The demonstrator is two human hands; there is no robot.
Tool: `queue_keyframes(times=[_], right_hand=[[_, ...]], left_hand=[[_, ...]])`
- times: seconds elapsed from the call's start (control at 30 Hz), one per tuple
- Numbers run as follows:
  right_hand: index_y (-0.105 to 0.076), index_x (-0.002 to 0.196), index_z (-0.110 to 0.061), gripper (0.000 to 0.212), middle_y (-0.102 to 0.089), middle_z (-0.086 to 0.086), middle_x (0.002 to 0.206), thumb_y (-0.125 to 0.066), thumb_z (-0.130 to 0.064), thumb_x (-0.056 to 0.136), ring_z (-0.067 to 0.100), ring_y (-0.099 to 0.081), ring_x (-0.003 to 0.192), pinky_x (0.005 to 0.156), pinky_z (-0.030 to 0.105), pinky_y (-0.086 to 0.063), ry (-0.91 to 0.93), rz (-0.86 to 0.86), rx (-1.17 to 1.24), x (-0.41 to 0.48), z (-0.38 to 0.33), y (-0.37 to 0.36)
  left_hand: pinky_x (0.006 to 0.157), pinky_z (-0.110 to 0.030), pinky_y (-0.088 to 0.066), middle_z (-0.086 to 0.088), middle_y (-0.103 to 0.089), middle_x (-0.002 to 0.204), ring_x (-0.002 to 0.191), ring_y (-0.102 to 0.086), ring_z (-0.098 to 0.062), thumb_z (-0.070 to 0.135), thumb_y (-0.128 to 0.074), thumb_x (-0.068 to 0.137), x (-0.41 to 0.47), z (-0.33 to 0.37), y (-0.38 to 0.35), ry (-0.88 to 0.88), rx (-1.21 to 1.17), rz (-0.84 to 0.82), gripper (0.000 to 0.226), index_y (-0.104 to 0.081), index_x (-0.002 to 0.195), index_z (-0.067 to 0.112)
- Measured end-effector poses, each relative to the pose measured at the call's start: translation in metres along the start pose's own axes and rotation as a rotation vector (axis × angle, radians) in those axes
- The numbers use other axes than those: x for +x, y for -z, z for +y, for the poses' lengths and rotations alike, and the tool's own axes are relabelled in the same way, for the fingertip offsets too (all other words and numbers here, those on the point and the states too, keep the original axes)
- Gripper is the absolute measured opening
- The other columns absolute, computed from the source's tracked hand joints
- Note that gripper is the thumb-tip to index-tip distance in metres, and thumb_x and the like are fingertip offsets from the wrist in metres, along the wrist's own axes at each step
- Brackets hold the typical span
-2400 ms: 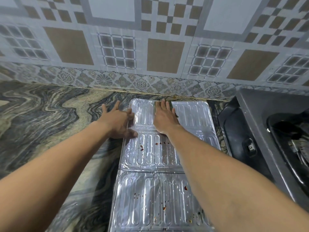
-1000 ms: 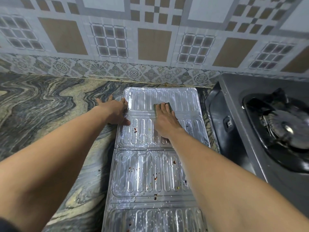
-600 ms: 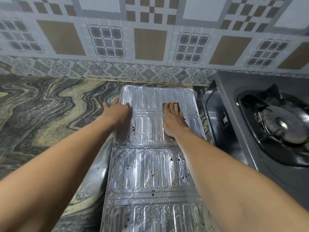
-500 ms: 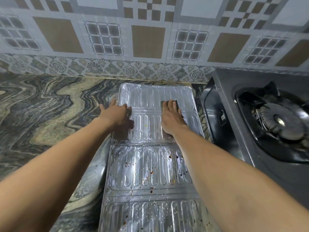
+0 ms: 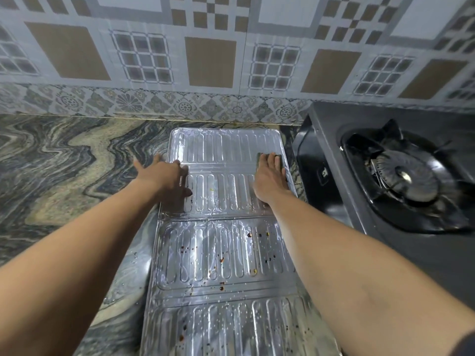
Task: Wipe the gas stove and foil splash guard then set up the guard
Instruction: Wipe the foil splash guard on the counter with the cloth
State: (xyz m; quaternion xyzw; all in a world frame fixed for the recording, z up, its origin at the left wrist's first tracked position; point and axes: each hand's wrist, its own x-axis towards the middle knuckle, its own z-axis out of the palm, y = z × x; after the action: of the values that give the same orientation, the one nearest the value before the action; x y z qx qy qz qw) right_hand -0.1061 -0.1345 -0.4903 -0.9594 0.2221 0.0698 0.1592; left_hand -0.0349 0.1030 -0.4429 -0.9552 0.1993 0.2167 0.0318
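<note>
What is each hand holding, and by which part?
Nothing is gripped. The right hand presses flat on top of the scrub pad; the left hand rests flat on the left edge of the foil splash guard.

Left hand (image 5: 164, 177) outstretched, flat, fingers spread; right hand (image 5: 270, 179) outstretched, flat, fingers together.

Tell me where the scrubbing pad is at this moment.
In the head view, the scrubbing pad lies under the right hand, on the far panel of the foil guard near its right edge, just left of the stove.
</note>
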Motion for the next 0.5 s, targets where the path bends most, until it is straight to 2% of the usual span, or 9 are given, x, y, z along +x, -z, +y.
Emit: queue_keyframes(times=[0.17,0.33,0.5], right_hand=[[-0.018,0.148,-0.005,0.055,-0.007,0.017,0.164,-0.044,-0.007,0.099,0.029,0.002,0.152,0.123,0.046,-0.002,-0.104,0.092,0.054,-0.009,0.012,-0.003],[-0.016,0.152,-0.004,0.057,-0.001,0.019,0.164,-0.039,-0.011,0.101,0.032,0.003,0.152,0.123,0.047,0.001,-0.106,0.103,0.048,-0.028,0.011,-0.009],[-0.014,0.155,-0.013,0.066,0.004,0.018,0.165,-0.045,-0.008,0.097,0.034,0.006,0.152,0.121,0.047,0.002,-0.077,0.110,0.050,-0.038,0.007,-0.013]], left_hand=[[0.109,-0.077,-0.006,-0.005,-0.044,0.151,0.149,-0.016,-0.034,0.049,-0.065,0.089,-0.004,0.004,0.003,0.015,-0.012,0.006,0.062,-0.045,0.143,0.028],[0.107,-0.079,-0.005,-0.006,-0.040,0.154,0.149,-0.015,-0.036,0.046,-0.063,0.090,0.001,0.004,0.001,0.014,0.004,0.006,0.061,-0.042,0.146,0.030],[0.105,-0.081,-0.002,-0.001,-0.036,0.157,0.150,-0.013,-0.036,0.045,-0.056,0.094,0.005,0.002,-0.002,0.012,0.008,0.003,0.055,-0.043,0.146,0.032]])
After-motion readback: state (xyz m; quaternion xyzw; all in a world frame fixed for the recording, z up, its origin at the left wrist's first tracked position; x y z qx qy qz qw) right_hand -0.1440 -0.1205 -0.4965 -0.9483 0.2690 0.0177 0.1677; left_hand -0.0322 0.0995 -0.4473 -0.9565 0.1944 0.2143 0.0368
